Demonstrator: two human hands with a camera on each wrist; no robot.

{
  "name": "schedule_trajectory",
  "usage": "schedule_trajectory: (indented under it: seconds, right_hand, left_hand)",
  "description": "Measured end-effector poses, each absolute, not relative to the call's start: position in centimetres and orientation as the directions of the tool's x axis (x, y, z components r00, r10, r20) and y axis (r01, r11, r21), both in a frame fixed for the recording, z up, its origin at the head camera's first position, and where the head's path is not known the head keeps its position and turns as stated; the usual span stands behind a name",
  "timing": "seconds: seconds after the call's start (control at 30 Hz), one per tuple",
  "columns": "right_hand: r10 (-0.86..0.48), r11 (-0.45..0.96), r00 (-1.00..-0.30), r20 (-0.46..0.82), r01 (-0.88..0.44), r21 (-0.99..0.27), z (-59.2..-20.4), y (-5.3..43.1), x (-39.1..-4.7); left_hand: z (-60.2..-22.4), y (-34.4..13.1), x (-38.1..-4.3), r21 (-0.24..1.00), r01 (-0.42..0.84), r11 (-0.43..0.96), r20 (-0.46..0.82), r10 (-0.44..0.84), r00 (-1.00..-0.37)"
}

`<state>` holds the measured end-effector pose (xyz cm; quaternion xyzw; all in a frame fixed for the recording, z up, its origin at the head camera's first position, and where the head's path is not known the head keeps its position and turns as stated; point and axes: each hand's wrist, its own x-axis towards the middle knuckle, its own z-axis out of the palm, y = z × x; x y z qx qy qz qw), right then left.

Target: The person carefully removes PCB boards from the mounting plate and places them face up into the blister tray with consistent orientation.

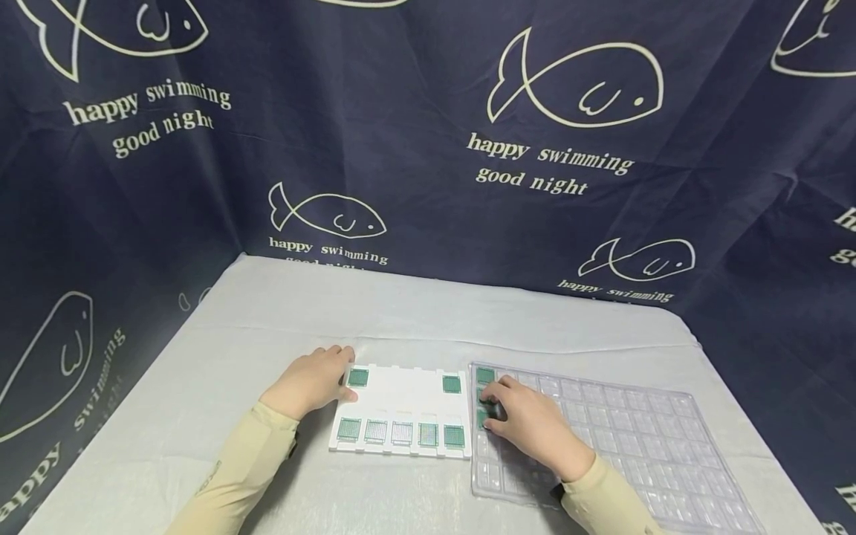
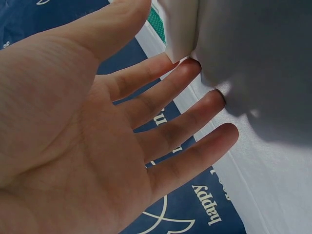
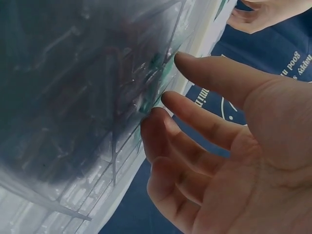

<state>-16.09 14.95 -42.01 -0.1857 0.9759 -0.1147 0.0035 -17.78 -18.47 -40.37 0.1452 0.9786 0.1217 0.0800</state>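
Observation:
A white tray [image 1: 401, 397] lies at the centre of the table, with green circuit boards [image 1: 349, 429] in its front row and one at each back corner. My left hand [image 1: 314, 383] grips its back left corner, thumb over the side edge; in the left wrist view the other fingers [image 2: 187, 139] extend past the tray's corner [image 2: 179, 34]. My right hand [image 1: 531, 420] reaches over the left column of a clear compartment tray [image 1: 642, 438], thumb and index finger around a small green circuit board [image 3: 168, 73] in a slot. Its other fingers are curled.
Another green board [image 1: 485, 375] sits in the clear tray's back left slot. The two trays lie side by side, almost touching, on a white-covered table [image 1: 374, 490]. A dark blue fish-print curtain [image 1: 428, 148] rises behind the table and along both sides.

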Motion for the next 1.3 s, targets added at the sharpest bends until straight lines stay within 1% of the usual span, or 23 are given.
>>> schedule_trajectory:
  seconds: [0.33,0.5,0.7,1.0,1.3]
  right_hand:
    - [-0.362,0.902,-0.931,0.052,-0.364,-0.231,-41.5,14.4,-16.5]
    - [-0.398,0.883,-0.913,0.089,-0.408,-0.231,-41.3,13.3,-17.3]
    - [-0.461,0.858,-0.877,0.134,-0.48,-0.184,-41.4,11.9,-18.5]
    - [-0.484,0.852,-0.873,0.068,-0.487,-0.191,-41.8,10.6,-19.5]
    - [-0.494,0.836,-0.865,0.089,-0.501,-0.223,-42.0,10.3,-19.8]
  left_hand:
    - [-40.4,-18.5,-17.8,0.26,0.266,0.928,-0.119,0.304,-0.945]
    - [-40.3,-18.5,-17.7,0.26,0.26,0.93,-0.127,0.3,-0.945]
    - [-40.2,-18.5,-17.7,0.264,0.254,0.931,-0.135,0.296,-0.946]
    - [-40.3,-18.4,-17.7,0.266,0.256,0.929,-0.13,0.298,-0.946]
    - [-40.4,-18.5,-17.7,0.26,0.263,0.929,-0.119,0.301,-0.946]
